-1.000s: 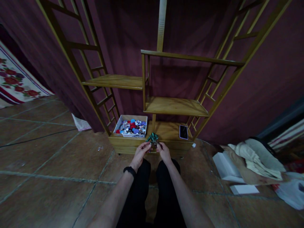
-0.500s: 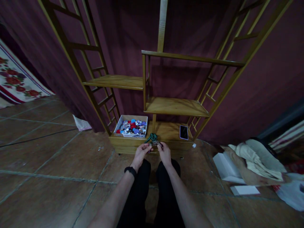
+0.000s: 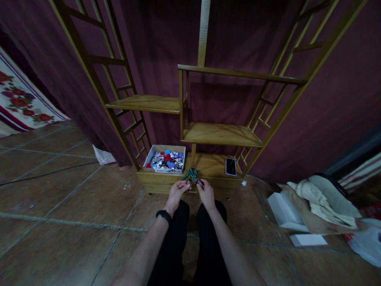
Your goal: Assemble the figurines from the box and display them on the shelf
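Note:
Both hands pinch one small item from its two sides, in front of the low shelf. My left hand (image 3: 176, 193), with a dark band at the wrist, is closed on the left side of this shiny dark-green and brownish thing (image 3: 193, 174). On its right side my right hand (image 3: 206, 193) is closed too, fingertips on a dark reddish-brown part. The green part rises above the fingers; its exact kind is too small to make out. Behind and to the left stands a white box (image 3: 155, 168) full of small coloured pieces (image 3: 167, 159), red, blue, purple and white.
A wooden shelf unit (image 3: 222, 134) stands ahead against a dark red curtain (image 3: 160, 47). A phone (image 3: 230, 166) lies on its bottom board at the right. White boxes (image 3: 287, 212), cloth (image 3: 324, 198) and a plastic bag (image 3: 366, 242) are on the floor at right.
The hands stay almost in place on the green item, which has turned slightly between the fingers. The view has shifted a tiny bit.

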`<state>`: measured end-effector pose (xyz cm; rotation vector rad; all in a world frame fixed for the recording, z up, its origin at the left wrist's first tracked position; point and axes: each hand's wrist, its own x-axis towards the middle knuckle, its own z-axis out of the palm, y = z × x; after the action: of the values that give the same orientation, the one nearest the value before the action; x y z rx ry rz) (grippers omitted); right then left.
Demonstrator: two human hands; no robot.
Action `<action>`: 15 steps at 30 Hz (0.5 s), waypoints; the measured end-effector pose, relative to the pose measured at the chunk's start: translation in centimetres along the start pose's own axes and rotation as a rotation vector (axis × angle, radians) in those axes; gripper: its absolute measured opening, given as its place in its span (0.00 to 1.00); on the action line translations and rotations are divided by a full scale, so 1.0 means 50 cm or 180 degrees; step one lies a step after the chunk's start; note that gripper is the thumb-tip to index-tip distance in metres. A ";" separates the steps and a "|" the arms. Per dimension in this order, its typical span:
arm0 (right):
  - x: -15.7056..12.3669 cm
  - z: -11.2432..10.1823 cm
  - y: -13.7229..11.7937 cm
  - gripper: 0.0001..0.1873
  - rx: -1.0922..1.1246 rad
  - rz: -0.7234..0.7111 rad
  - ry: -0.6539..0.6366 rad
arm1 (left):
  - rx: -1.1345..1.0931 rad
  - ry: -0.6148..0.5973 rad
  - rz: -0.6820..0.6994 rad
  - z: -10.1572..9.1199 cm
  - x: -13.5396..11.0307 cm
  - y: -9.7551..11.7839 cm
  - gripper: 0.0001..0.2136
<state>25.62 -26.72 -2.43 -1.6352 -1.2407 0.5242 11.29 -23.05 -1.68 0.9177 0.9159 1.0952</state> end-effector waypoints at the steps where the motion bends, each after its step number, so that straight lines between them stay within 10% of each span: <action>1: 0.001 0.002 0.003 0.15 -0.0034 0.0011 0.0000 | 0.0010 -0.0017 0.0010 0.000 -0.001 0.000 0.18; 15: 0.014 0.006 0.019 0.12 0.0332 0.0058 -0.0379 | 0.0123 -0.0294 0.0057 0.004 -0.015 0.015 0.15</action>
<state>26.10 -25.94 -3.27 -1.5476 -1.2646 0.6948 11.08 -23.65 -0.82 1.0019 0.8567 1.0448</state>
